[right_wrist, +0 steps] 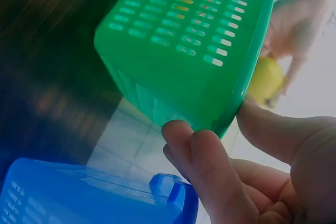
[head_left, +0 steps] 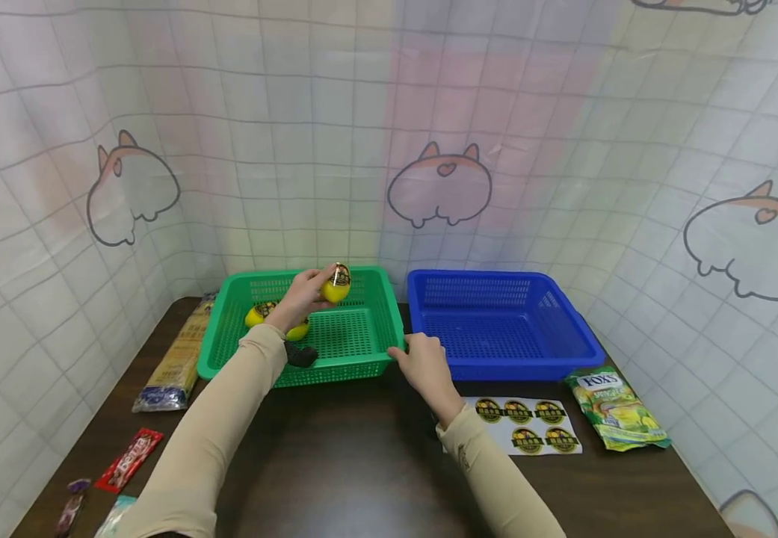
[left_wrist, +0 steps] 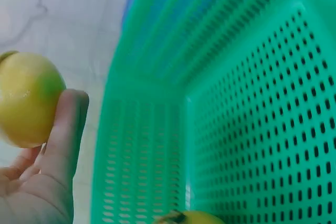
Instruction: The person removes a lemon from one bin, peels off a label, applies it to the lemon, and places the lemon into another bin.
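In the head view, my left hand (head_left: pixel 301 297) holds a yellow lemon (head_left: pixel 333 291) above the green basket (head_left: pixel 394 317). A dark round sticker with gold print (head_left: pixel 341 275) shows on the lemon's upper side. In the left wrist view, the fingers lie around the lemon (left_wrist: pixel 29 100), which has a greenish patch. Below that hand, more lemons (head_left: pixel 300 330) lie in the basket's left part, partly hidden by the arm. My right hand (head_left: pixel 427 370) grips the green basket's near right corner; in the right wrist view the thumb is inside the rim (right_wrist: pixel 239 98), fingers outside.
To the right stands a blue basket (head_left: pixel 506 370). In front of it lies a sheet of round stickers (head_left: pixel 526 426), with a green candy bag (head_left: pixel 617 409) beside it. A long noodle pack (head_left: pixel 176 359), a red candy bar (head_left: pixel 129 459) and small wrapped sweets (head_left: pixel 72 508) lie at left.
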`<move>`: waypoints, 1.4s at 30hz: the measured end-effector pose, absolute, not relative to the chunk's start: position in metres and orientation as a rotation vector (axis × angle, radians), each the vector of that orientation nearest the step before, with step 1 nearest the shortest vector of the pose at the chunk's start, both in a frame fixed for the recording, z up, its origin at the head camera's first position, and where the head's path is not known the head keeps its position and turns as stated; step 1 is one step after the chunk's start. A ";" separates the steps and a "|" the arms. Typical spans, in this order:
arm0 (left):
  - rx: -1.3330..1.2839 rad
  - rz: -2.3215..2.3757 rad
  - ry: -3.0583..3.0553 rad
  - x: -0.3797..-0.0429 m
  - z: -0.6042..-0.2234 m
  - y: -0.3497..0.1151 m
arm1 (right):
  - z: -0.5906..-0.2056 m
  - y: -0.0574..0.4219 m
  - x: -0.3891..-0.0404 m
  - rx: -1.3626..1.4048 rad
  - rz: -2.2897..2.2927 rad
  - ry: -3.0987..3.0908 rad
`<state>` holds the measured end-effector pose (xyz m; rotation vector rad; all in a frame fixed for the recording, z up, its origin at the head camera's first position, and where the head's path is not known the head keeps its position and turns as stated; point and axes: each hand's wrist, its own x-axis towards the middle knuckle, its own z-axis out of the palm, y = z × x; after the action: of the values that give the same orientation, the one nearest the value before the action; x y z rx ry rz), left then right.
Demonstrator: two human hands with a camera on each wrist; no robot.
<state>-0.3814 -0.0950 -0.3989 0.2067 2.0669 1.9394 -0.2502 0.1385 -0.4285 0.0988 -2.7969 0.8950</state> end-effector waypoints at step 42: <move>0.228 0.729 2.719 -0.383 -0.405 -0.110 | -0.428 0.130 -0.245 0.203 0.842 -2.817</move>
<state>-0.3833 -0.1103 -0.4049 0.2277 2.7186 0.7293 -0.2450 0.1301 -0.4278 0.2028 -2.8166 0.8422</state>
